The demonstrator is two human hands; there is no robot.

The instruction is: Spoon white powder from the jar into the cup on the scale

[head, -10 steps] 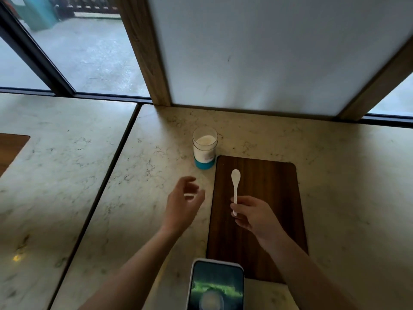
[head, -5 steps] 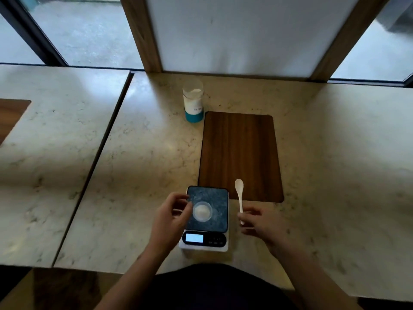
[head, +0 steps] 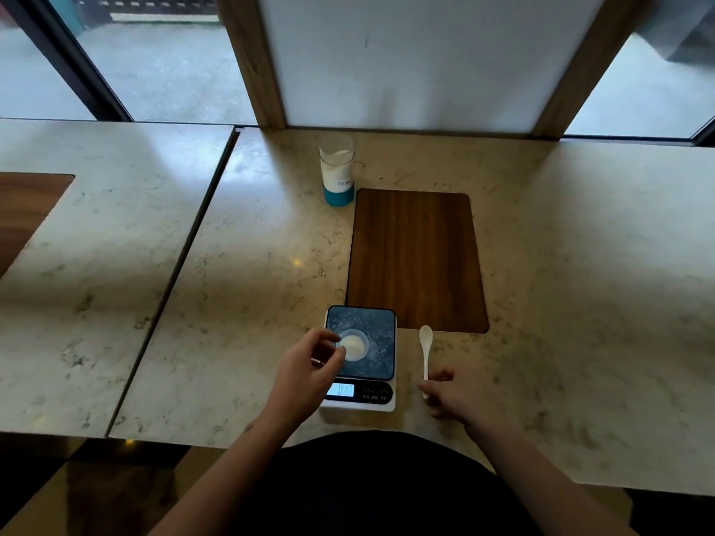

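Note:
A small clear cup (head: 355,344) with white powder in it sits on the dark platform of a white digital scale (head: 381,361), whose display is lit. My left hand (head: 309,371) pinches the cup's left rim with thumb and fingers. My right hand (head: 450,394) holds the handle end of a white spoon (head: 425,344), which lies on the counter just right of the scale, bowl pointing away from me. The open jar (head: 337,170), clear with a teal base and half full of white powder, stands far back on the counter.
A dark wooden board (head: 416,261) lies flat between jar and scale. The marble counter (head: 251,265) has a seam on the left; a second slab holds another wooden inlay (head: 23,214). Windows and wooden posts stand behind. The counter's near edge is at my body.
The view dropped from the jar toward the scale. My right hand brought the spoon down from over the board to the counter beside the scale. My left hand moved onto the cup's rim.

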